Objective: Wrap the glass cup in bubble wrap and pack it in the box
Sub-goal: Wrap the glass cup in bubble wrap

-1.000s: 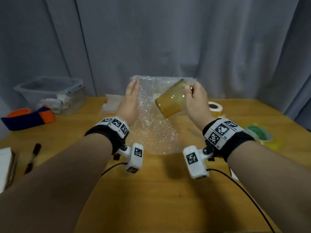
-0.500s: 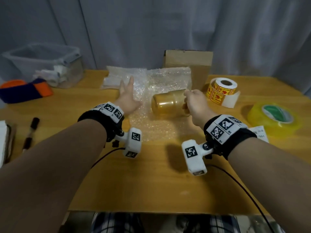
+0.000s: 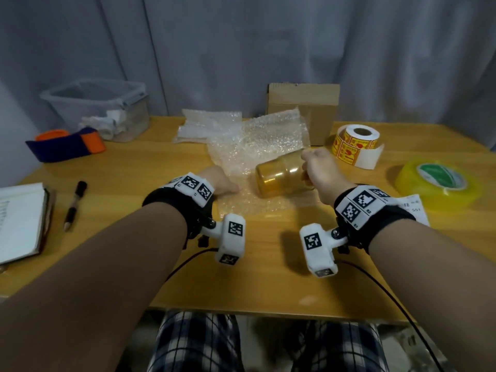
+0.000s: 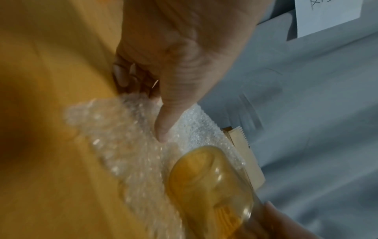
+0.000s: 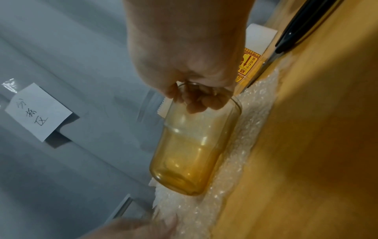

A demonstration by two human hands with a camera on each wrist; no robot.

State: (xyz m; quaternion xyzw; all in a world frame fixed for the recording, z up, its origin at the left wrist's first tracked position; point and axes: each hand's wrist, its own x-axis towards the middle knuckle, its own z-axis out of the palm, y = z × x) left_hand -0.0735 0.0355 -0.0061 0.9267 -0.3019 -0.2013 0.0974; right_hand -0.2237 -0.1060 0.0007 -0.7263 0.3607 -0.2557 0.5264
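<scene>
An amber glass cup (image 3: 281,174) lies on its side on a sheet of bubble wrap (image 3: 255,146) spread in the middle of the table. My right hand (image 3: 311,162) grips its rim, with fingers (image 5: 196,100) curled inside the mouth. The cup's base (image 5: 178,181) points left. My left hand (image 3: 222,183) is at the wrap's near-left edge; in the left wrist view its fingers (image 4: 122,77) curl at that edge and the thumb (image 4: 163,129) lies on top of the wrap (image 4: 122,137). A brown cardboard box (image 3: 303,108) stands behind the wrap.
A roll of yellow stickers (image 3: 355,142) and a roll of tape (image 3: 437,183) sit to the right, with a paper slip (image 3: 413,208) near my right wrist. At the left are a plastic bin (image 3: 99,106), an orange-and-navy band (image 3: 67,145), a pen (image 3: 75,205) and a notebook (image 3: 18,216). More bubble wrap (image 3: 204,124) lies behind.
The right hand has lowered the cup from the air onto the wrap. The left hand has drawn back from a flat spread to the wrap's near-left edge, fingers now curled.
</scene>
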